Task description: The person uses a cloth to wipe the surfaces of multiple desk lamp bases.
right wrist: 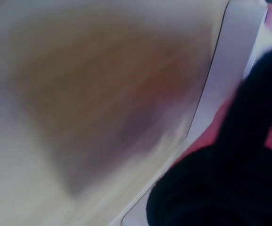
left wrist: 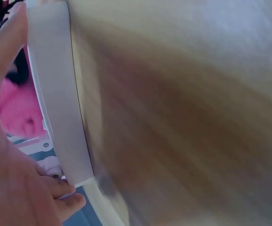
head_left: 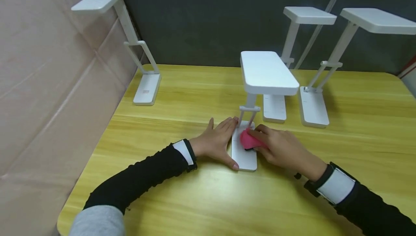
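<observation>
A white folding desk lamp point(head_left: 269, 71) stands upright on the table, its flat head above its base point(head_left: 244, 160). My left hand point(head_left: 216, 142) is spread along the base's left side, with the thumb at the near corner and the fingers reaching towards the far end. In the left wrist view, the fingertips point(left wrist: 72, 202) touch the far end of the base. With my right hand point(head_left: 284, 147) I pinch a soft pink cloth point(head_left: 248, 140) against the top of the base. A small dark bit shows under the cloth. Dark, blurred shapes hide most of the right fingers in the right wrist view.
Two more white desk lamps point(head_left: 313, 107) point(head_left: 274, 109) stand behind and to the right. Another lamp point(head_left: 147, 89) is at the far left. A dark panel point(head_left: 201, 22) rises behind the wooden table point(head_left: 195, 207), and a pale padded wall point(head_left: 48, 102) borders its left edge.
</observation>
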Tool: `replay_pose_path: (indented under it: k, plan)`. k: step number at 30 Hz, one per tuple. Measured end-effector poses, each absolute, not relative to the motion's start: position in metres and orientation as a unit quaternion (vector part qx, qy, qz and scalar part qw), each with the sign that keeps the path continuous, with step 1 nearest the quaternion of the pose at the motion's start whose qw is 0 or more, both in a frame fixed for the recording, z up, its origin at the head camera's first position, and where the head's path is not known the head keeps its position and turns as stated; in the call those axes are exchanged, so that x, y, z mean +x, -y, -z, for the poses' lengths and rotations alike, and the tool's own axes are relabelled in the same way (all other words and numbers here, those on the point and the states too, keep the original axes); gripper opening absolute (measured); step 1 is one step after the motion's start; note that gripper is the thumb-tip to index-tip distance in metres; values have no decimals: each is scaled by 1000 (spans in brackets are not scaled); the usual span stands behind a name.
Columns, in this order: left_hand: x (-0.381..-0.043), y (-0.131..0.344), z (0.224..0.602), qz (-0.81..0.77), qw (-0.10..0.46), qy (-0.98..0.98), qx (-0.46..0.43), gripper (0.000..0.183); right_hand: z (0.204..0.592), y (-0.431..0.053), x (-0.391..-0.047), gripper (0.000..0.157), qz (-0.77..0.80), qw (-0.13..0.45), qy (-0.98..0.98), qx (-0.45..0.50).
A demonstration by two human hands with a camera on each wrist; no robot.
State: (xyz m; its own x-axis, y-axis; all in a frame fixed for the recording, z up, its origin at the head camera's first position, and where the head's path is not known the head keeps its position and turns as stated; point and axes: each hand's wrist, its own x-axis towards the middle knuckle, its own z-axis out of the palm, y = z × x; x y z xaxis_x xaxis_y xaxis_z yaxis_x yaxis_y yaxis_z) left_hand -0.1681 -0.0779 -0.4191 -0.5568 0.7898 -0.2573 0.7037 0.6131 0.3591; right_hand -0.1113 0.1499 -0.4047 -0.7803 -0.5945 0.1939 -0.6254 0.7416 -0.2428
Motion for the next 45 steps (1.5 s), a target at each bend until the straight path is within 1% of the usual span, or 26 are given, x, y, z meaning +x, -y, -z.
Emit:
replay_pose_path:
  k: [8, 11, 13, 16, 18, 20, 24, 26, 28, 32, 36, 39, 42, 45]
  plan:
    - [-167, 82, 414, -105, 187, -881, 421, 134, 399, -148, -76, 40, -171, 37, 912, 372]
    - [-167, 84, 414, -116, 189, -882, 416, 134, 396, -148, -67, 42, -187, 21, 903, 388]
    - [-167, 85, 414, -119, 188, -884, 412, 134, 393, -149, -63, 40, -193, 6, 894, 404]
    - [-167, 87, 416, -119, 182, -887, 408, 135, 386, -149, -64, 36, -213, -34, 878, 427]
    - [-167, 87, 417, -114, 175, -887, 411, 135, 382, -147, -70, 35, -222, -40, 871, 437]
    - [-168, 88, 419, -110, 174, -886, 415, 136, 378, -144, -81, 37, -227, -34, 872, 433]
    - [-167, 89, 422, -108, 178, -884, 418, 137, 377, -134, -109, 42, -197, 37, 890, 410]
    - [-167, 89, 424, -118, 184, -881, 419, 136, 380, -128, -120, 41, -159, 69, 902, 396]
    - [-166, 88, 426, -128, 189, -879, 419, 135, 386, -123, -126, 41, -116, 89, 914, 379]
    - [-165, 86, 427, -111, 198, -882, 413, 134, 397, -115, -125, 44, -46, 86, 933, 346]
    - [-166, 84, 423, -63, 204, -887, 409, 133, 400, -112, -118, 46, -33, 89, 930, 354]
    - [-165, 83, 420, -34, 200, -887, 414, 133, 399, -112, -109, 45, -47, 90, 921, 377]
    - [-165, 82, 418, -1, 187, -889, 419, 135, 398, -113, -98, 44, -74, 76, 912, 396]
    - [-165, 80, 418, 27, 178, -891, 417, 137, 398, -112, -86, 44, -107, 58, 910, 396]
